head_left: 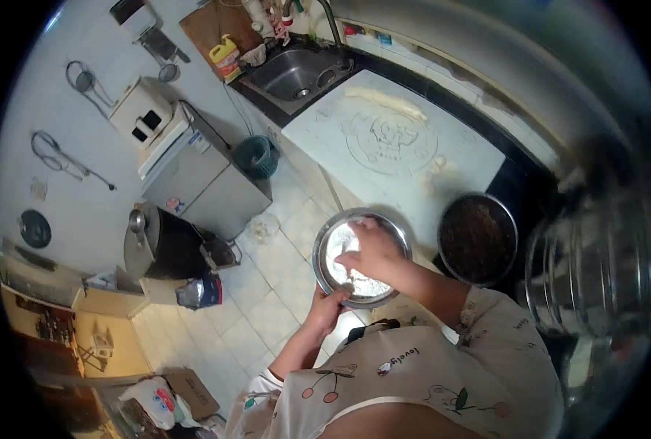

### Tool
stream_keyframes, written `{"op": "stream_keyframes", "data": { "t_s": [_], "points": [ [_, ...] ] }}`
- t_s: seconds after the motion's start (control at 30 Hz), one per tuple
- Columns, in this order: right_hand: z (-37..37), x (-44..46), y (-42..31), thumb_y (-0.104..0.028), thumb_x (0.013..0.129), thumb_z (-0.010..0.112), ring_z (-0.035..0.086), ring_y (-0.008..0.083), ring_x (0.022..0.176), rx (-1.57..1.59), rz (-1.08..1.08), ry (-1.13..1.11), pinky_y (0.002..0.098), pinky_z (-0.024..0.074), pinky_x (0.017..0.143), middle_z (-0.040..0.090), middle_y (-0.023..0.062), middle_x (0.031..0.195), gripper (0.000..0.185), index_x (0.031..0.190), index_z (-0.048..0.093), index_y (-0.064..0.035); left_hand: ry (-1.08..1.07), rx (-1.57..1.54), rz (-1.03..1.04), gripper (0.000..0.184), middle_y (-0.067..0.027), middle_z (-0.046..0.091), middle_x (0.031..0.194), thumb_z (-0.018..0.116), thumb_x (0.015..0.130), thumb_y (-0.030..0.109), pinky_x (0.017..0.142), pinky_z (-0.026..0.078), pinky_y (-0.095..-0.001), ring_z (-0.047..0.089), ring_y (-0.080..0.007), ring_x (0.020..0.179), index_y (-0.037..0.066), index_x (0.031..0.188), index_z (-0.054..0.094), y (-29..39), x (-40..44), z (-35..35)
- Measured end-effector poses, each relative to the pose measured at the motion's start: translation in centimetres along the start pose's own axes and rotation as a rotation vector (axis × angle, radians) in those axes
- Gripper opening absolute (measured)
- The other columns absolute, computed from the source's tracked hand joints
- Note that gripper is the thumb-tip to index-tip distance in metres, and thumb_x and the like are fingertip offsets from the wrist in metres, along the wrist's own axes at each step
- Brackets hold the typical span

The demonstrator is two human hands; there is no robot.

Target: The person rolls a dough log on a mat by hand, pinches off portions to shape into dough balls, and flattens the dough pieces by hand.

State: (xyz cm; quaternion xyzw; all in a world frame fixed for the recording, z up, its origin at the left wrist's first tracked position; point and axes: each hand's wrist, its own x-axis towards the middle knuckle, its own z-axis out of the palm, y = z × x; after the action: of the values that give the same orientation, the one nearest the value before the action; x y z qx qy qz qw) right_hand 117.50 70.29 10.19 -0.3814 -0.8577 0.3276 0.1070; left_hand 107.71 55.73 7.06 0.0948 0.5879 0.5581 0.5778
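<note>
My left hand (328,309) grips the near rim of a round metal bowl (320,257), with the thumb over the edge. White powder that looks like flour (334,245) lies inside the bowl. Over the flour is my right hand (375,250), its thumb apart from the other fingers; the fingertips reach into the bowl, and no object shows in them. Beyond the bowl, a white board (325,139) carries a long pale dough roll (387,102). Small dough pieces (435,175) lie near the board's right side.
A round pan of dark filling (477,238) stands right of the bowl, near a stacked metal steamer (585,271). The sink (292,77) is beyond the board, with a yellow bottle (225,57) beside it. A green basket (256,157) and a black bin (168,245) stand left.
</note>
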Motion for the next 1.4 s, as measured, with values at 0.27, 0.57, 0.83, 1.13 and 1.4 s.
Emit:
{"op": "stream_keyframes", "data": {
  "t_s": [0.27, 0.57, 0.83, 1.13, 1.4],
  "points": [
    [0.6, 15.0, 3.4, -0.018, 0.073, 0.068, 0.059, 0.0330, 0.100, 0.092, 0.116, -0.159, 0.0403, 0.0462, 0.087, 0.062, 0.0190, 0.103, 0.037, 0.106, 0.062, -0.0018, -0.077, -0.099, -0.109, 0.043, -0.0161, 0.057, 0.101, 0.048, 0.075, -0.004, 0.071, 0.056, -0.0403, 0.063, -0.0270, 0.083, -0.007, 0.118, 0.040, 7.0, 12.5, -0.7],
    [-5.1, 21.6, 16.5, -0.008, 0.074, 0.065, 0.057, 0.0322, 0.105, 0.412, 0.525, 0.341, 0.0369, 0.0446, 0.090, 0.060, 0.0204, 0.109, 0.038, 0.112, 0.060, -0.0029, -0.192, -0.046, -0.272, 0.058, -0.0202, 0.055, 0.116, 0.058, 0.071, 0.007, 0.087, 0.051, -0.0485, 0.059, -0.0351, 0.101, -0.006, 0.125, 0.041, 16.3, 24.9, -5.3],
    [1.8, 25.6, 19.7, -0.024, 0.078, 0.066, 0.029, 0.0393, 0.130, -0.388, 0.912, 0.734, 0.0454, 0.0221, 0.108, 0.033, 0.0257, 0.139, 0.076, 0.136, 0.027, 0.0059, -0.411, 0.934, 0.027, 0.026, -0.0151, 0.058, 0.112, 0.057, 0.075, -0.002, 0.084, 0.051, -0.0359, 0.061, -0.0266, 0.095, -0.004, 0.101, 0.059, 28.2, 37.9, -16.2],
    [6.6, 44.7, 10.1, -0.045, 0.080, 0.059, 0.014, 0.0347, 0.138, -0.216, 0.832, 0.522, 0.0509, 0.0122, 0.110, 0.015, 0.0205, 0.148, 0.086, 0.141, 0.019, 0.0014, -0.371, 0.606, 0.034, 0.046, -0.0156, 0.054, 0.115, 0.056, 0.072, 0.003, 0.088, 0.049, -0.0408, 0.056, -0.0286, 0.104, -0.002, 0.117, 0.047, 36.4, 45.8, -18.3],
    [4.7, 37.6, 10.4, -0.042, 0.077, 0.065, 0.016, 0.0332, 0.137, -0.259, 0.748, 0.250, 0.0542, 0.0108, 0.110, 0.017, 0.0165, 0.148, 0.082, 0.141, 0.026, -0.0102, -0.386, 0.313, -0.165, 0.055, -0.0132, 0.052, 0.120, 0.057, 0.070, 0.005, 0.095, 0.044, -0.0458, 0.055, -0.0298, 0.105, -0.002, 0.123, 0.042, 36.8, 49.4, -14.7]
  ]
}}
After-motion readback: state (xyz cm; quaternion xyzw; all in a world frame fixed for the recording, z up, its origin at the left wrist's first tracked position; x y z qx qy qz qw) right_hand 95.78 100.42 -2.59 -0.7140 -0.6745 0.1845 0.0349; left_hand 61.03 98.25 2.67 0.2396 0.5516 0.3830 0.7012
